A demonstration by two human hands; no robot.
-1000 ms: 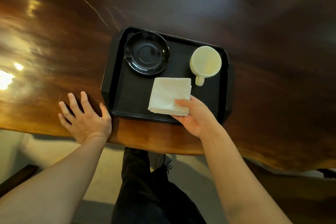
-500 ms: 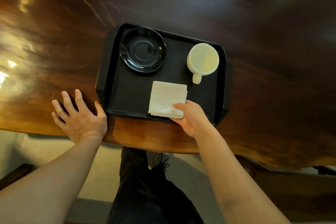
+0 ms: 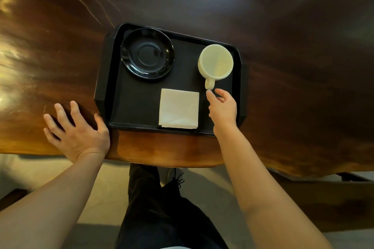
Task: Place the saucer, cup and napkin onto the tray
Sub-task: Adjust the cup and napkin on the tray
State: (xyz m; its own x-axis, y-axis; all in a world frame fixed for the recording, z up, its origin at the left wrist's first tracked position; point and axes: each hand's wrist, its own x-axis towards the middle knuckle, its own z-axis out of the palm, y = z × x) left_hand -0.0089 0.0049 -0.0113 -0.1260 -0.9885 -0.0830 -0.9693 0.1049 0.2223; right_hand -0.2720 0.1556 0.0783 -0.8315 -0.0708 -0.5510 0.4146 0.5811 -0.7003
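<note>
A black tray (image 3: 105,79) lies on the wooden table. On it, a black saucer (image 3: 147,53) sits at the far left, a cream cup (image 3: 215,61) stands at the far right with its handle toward me, and a folded white napkin (image 3: 179,108) lies flat near the front edge. My right hand (image 3: 222,107) hovers over the tray just below the cup's handle, fingers apart, holding nothing. My left hand (image 3: 77,129) rests flat on the table, thumb touching the tray's front left corner.
The dark polished wooden table (image 3: 283,66) spreads all around the tray, its near edge just below the tray. Beneath the edge I see my dark trousers (image 3: 153,208), a shoe and a pale floor.
My right hand has let go of the napkin, which now lies flat on the tray, and has moved right and forward toward the cup's handle. My left hand stays beside the tray.
</note>
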